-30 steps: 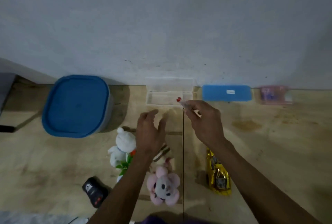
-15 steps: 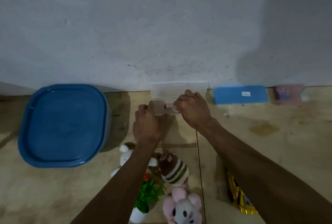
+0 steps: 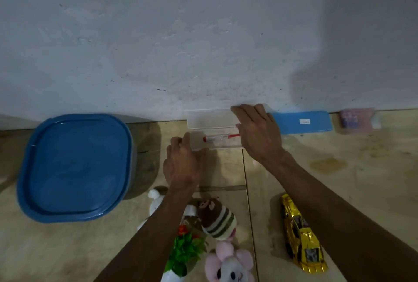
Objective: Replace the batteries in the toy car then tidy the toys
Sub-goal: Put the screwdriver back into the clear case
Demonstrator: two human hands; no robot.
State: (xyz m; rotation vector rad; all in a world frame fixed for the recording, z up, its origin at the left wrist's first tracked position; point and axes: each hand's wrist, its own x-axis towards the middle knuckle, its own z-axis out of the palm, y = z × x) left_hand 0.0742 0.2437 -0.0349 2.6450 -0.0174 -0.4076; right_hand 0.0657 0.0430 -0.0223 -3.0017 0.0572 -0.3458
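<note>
From the head view, your left hand [image 3: 183,164] steadies the near left corner of the clear plastic case [image 3: 213,129] with fingers curled against its edge, though whether they truly clasp it I cannot tell. Your right hand [image 3: 257,132] lies spread over the case's right end, fingertips reaching its raised lid at the wall. Between your two hands, inside the tray, lies the small red-tipped screwdriver [image 3: 220,138].

This looks like the stowing of the tool: the battery step seems done and tidying is under way. The next move likely calls for your right hand to fold the lid forward and down while the left keeps the tray from sliding on the smooth floor.

The toy car [image 3: 302,234], gold and glossy, sits well behind your right hand, beside your forearm. Behind your left wrist cluster the plush toys [image 3: 217,217] and a small potted plant [image 3: 186,252]. Well to the left of your left hand stands the blue-lidded bin [image 3: 74,166]. Just beyond your right hand a blue box [image 3: 302,122] lies along the wall.

The surface is a tan tiled floor [image 3: 350,168], stained in patches, meeting a scuffed pale wall [image 3: 203,33].
</note>
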